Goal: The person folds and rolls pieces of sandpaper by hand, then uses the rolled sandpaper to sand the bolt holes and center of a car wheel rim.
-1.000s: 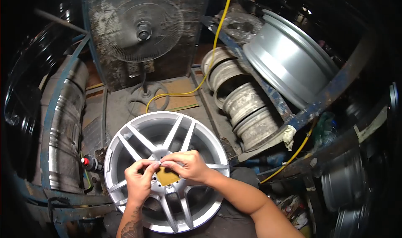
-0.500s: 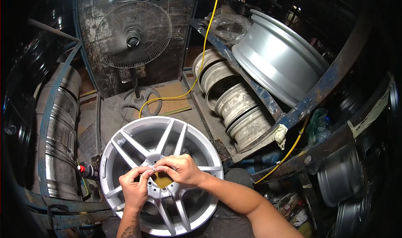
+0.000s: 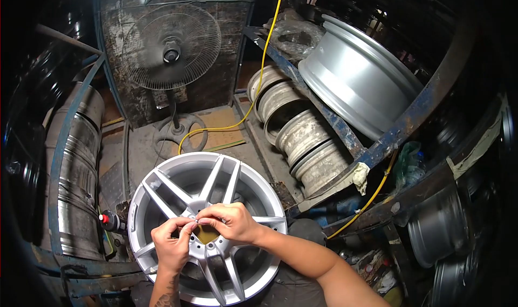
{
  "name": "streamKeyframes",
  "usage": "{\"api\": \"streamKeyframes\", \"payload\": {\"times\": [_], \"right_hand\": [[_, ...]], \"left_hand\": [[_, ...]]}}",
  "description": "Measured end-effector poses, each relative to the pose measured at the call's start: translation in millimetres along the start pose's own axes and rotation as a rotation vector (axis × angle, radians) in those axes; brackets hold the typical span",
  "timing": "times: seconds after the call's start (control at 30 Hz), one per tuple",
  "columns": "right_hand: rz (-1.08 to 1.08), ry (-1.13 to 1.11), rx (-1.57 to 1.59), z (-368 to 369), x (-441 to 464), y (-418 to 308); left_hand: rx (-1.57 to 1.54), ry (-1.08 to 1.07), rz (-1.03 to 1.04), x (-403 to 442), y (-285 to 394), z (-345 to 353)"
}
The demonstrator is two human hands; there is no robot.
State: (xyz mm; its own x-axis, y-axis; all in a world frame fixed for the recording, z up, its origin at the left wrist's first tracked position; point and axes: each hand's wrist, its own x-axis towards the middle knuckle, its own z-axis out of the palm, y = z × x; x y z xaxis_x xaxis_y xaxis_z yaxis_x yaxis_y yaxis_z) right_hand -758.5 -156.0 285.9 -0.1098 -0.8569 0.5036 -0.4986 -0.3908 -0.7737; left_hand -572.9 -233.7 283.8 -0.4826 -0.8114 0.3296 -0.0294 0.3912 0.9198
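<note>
A silver alloy wheel rim (image 3: 233, 172) with paired spokes lies face up below me. Over its hub, my left hand (image 3: 174, 239) and my right hand (image 3: 229, 221) meet fingertip to fingertip. Both are closed in a pinch around something small and pale, too small to name. Under the hands, the round centre bore shows yellowish, with bolt holes (image 3: 210, 246) around it. My right forearm crosses the rim's lower right side.
A pedestal fan (image 3: 171, 53) stands ahead. Worn rims (image 3: 307, 134) and a large silver barrel (image 3: 356, 75) fill the right rack. Stacked rims (image 3: 81, 172) stand left, near a dark red-topped bottle (image 3: 110, 220). A yellow hose (image 3: 226, 126) runs along the floor.
Both hands stay pinched together over the hub, with only a slight shift of the fingers downward and left. The rim has barely moved.
</note>
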Motion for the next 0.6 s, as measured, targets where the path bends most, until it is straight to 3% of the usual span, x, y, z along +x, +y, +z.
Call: {"api": "streamKeyframes", "payload": {"times": [0.43, 0.6], "right_hand": [[0.101, -0.127, 0.145, -5, 3, 0], [0.272, -0.202, 0.248, -16, 7, -8]], "left_hand": [[-0.020, -0.080, -0.099, 2, 3, -7], [-0.106, -0.063, -0.080, 1, 1, -2]]}}
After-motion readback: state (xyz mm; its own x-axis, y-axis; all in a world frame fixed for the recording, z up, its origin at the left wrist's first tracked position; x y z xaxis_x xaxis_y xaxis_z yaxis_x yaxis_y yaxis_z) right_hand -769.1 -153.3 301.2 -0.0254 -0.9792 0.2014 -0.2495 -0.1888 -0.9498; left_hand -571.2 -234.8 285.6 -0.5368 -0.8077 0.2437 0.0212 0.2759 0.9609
